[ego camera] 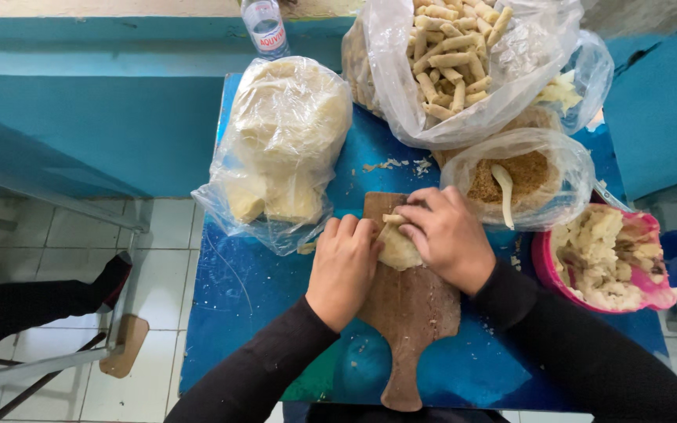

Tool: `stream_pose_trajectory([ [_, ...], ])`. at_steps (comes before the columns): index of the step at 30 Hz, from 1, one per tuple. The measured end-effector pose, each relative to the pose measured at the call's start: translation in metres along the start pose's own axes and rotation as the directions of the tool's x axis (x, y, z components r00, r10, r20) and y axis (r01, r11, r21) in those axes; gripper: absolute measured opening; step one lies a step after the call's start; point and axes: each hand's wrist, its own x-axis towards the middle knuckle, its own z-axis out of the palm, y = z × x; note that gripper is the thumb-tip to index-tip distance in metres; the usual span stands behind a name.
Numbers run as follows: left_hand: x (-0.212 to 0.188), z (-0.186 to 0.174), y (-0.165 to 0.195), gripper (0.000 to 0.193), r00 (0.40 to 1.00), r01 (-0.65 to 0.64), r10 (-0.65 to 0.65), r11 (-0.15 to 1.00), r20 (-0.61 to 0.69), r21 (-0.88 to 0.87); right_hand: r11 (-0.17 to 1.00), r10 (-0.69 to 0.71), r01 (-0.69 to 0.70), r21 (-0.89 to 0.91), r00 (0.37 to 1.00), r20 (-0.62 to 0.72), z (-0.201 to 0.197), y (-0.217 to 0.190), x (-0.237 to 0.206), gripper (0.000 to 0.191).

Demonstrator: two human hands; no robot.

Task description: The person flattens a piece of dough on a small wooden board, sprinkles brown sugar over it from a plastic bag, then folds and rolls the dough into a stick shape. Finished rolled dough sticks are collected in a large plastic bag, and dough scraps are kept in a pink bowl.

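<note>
Both hands pressed a soft pale dough piece [398, 249] on the brown wooden paddle board [410, 313]. The left hand [344, 266] lay curled beside it. The right hand [447, 237] pinched its top edge.

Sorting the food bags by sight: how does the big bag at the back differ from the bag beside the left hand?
The back bag holds many thin finger-shaped rolls and gapes open; the left bag holds pale lumpy dough blocks and lies closed over. Both are clear plastic on the blue table.
</note>
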Motion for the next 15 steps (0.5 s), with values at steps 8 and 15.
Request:
stream_pose_trajectory([
  [8,-0.001,-0.005,-0.006,0.012,1.0,0.019,-0.018,0.997,-0.012,0.072,0.994,-0.061,0.08,0.072,0.97,-0.237,-0.039,-0.008,0.017,0.011],
  [15,-0.003,-0.009,-0.008,0.01,0.999,0.02,-0.024,0.989,0.025,0.149,0.705,-0.455,0.062,-0.706,0.804,-0.384,-0.104,0.031,0.081,0.051],
])
